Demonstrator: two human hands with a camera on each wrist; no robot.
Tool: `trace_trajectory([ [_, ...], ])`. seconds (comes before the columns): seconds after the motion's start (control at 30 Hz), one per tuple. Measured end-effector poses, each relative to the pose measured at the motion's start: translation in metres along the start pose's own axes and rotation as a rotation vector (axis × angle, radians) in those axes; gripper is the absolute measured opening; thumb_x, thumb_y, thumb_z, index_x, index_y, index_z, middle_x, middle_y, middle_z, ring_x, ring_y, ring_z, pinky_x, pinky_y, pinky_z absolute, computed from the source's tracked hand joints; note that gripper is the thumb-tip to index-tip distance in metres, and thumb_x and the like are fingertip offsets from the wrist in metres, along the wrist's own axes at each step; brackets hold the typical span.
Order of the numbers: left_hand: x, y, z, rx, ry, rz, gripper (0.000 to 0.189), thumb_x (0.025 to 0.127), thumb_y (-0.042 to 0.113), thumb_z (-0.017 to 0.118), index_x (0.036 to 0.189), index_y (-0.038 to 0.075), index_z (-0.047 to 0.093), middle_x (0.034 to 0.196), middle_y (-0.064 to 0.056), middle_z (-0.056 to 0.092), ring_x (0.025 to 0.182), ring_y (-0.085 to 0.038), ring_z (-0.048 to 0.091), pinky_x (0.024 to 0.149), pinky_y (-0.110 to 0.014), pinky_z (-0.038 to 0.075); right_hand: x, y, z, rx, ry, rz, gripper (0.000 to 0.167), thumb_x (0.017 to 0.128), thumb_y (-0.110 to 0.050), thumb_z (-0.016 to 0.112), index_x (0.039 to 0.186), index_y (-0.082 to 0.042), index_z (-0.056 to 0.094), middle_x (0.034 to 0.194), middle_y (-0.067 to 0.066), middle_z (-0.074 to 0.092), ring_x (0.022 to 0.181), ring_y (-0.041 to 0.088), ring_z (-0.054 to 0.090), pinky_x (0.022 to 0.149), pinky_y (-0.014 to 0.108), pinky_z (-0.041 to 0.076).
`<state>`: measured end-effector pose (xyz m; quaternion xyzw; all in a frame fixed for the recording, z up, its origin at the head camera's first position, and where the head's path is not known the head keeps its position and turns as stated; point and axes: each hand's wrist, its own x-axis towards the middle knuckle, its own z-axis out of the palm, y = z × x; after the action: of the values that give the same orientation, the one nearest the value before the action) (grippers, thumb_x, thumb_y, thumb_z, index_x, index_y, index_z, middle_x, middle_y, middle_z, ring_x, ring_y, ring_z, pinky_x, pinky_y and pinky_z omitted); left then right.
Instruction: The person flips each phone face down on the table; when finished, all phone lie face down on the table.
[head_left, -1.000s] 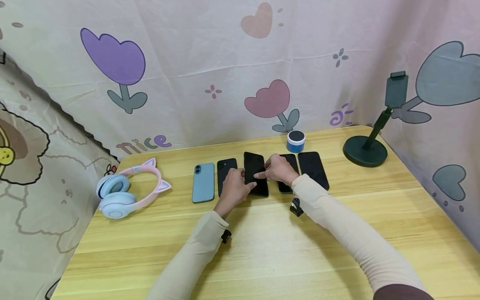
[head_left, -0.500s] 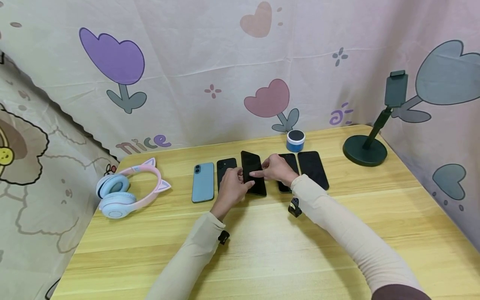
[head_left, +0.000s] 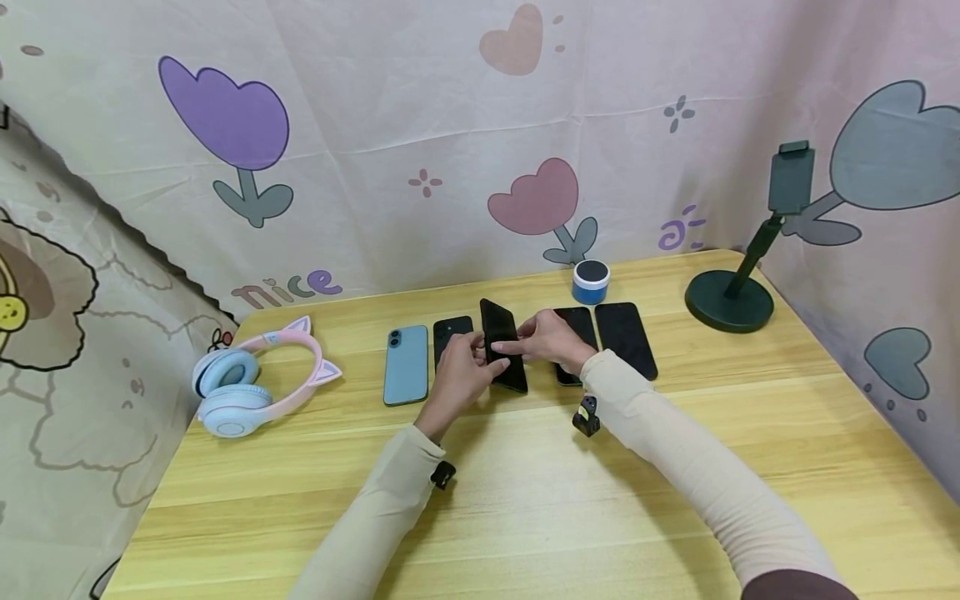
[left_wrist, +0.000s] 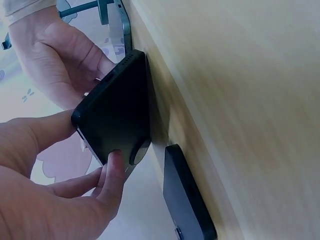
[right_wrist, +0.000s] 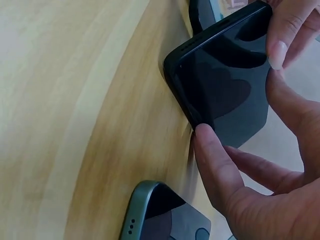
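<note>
A black phone (head_left: 495, 320) stands tilted up on one long edge between both hands, its glossy screen facing right. In the left wrist view its dark back (left_wrist: 122, 112) shows, with a round camera bump low on it. My left hand (head_left: 463, 372) grips its left side, thumb toward the near end and fingers against the back. My right hand (head_left: 553, 339) holds it from the other side, fingertips at the lower edge and on the screen (right_wrist: 225, 85). Left of it lies another dark phone (head_left: 448, 332), face down and partly hidden by my left hand.
A blue phone (head_left: 407, 367) lies face down farther left, beside pink cat-ear headphones (head_left: 300, 390). To the right are two dark phones, the nearer one (head_left: 579, 318) partly under my right hand, the other (head_left: 627, 340) beyond. Behind stand a blue-white jar (head_left: 591, 287) and a green phone stand (head_left: 729, 302).
The black phone has tilted up further, its left side rising and its screen turning to the right. Both hands have shifted slightly left with it.
</note>
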<state>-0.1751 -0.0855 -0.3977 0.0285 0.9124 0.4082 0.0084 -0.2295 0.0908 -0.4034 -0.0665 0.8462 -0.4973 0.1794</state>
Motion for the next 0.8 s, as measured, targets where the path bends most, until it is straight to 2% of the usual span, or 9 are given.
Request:
trace_trajectory([
  [0.1, 0.0, -0.0004, -0.0019, -0.022, -0.009, 0.031, 0.033, 0.088, 0.021, 0.082, 0.097, -0.001, 0.06, 0.089, -0.016, 0.051, 0.076, -0.019, 0.045, 0.073, -0.036, 0.036, -0.0007, -0.0014, 0.0004, 0.043, -0.017, 0.018, 0.048, 0.083, -0.041, 0.084, 0.106, 0.0, 0.074, 0.102, 0.014, 0.072, 0.084, 0.024, 0.074, 0.078, 0.037, 0.058],
  [0.17, 0.0001, -0.0009, -0.0027, -0.041, -0.022, 0.05, 0.032, 0.089, 0.021, 0.081, 0.097, -0.001, 0.06, 0.087, -0.017, 0.05, 0.072, -0.019, 0.044, 0.072, -0.035, 0.037, -0.001, -0.0022, 0.0008, 0.085, -0.026, 0.036, 0.052, 0.083, -0.041, 0.085, 0.11, 0.001, 0.072, 0.107, 0.014, 0.07, 0.086, 0.023, 0.074, 0.08, 0.037, 0.059],
  [0.27, -0.0009, -0.0009, -0.0035, -0.071, -0.033, 0.049, 0.043, 0.088, 0.022, 0.082, 0.119, -0.002, 0.064, 0.104, -0.016, 0.057, 0.083, -0.019, 0.056, 0.078, -0.034, 0.047, -0.0005, -0.002, 0.0012, 0.168, -0.041, 0.054, 0.058, 0.083, -0.038, 0.085, 0.118, 0.004, 0.068, 0.119, 0.017, 0.066, 0.092, 0.024, 0.074, 0.085, 0.038, 0.059],
  [0.4, -0.0028, -0.0005, -0.0043, -0.099, -0.049, 0.027, 0.073, 0.088, 0.026, 0.082, 0.146, -0.003, 0.049, 0.129, -0.016, 0.056, 0.108, -0.027, 0.064, 0.09, -0.04, 0.056, -0.0003, -0.0015, 0.0018, 0.255, -0.066, 0.055, 0.062, 0.084, -0.036, 0.085, 0.124, 0.007, 0.065, 0.127, 0.02, 0.062, 0.097, 0.025, 0.073, 0.089, 0.04, 0.058],
  [0.6, -0.0044, 0.0001, -0.0049, -0.165, -0.1, 0.024, 0.084, 0.087, 0.027, 0.083, 0.153, 0.0, 0.04, 0.14, -0.016, 0.051, 0.115, -0.03, 0.064, 0.091, -0.04, 0.056, -0.0022, -0.0032, 0.0019, 0.294, -0.114, 0.052, 0.056, 0.086, -0.038, 0.082, 0.121, 0.003, 0.068, 0.119, 0.018, 0.067, 0.102, 0.028, 0.071, 0.088, 0.04, 0.058],
  [0.8, -0.0041, -0.0024, -0.0035, -0.198, -0.164, 0.049, 0.094, 0.085, 0.027, 0.085, 0.158, 0.003, 0.031, 0.148, -0.019, 0.048, 0.123, -0.033, 0.061, 0.099, -0.044, 0.052, -0.0014, -0.0034, 0.0024, 0.307, -0.119, 0.055, 0.065, 0.088, -0.041, 0.08, 0.131, 0.004, 0.062, 0.126, 0.019, 0.065, 0.108, 0.029, 0.07, 0.089, 0.038, 0.057],
])
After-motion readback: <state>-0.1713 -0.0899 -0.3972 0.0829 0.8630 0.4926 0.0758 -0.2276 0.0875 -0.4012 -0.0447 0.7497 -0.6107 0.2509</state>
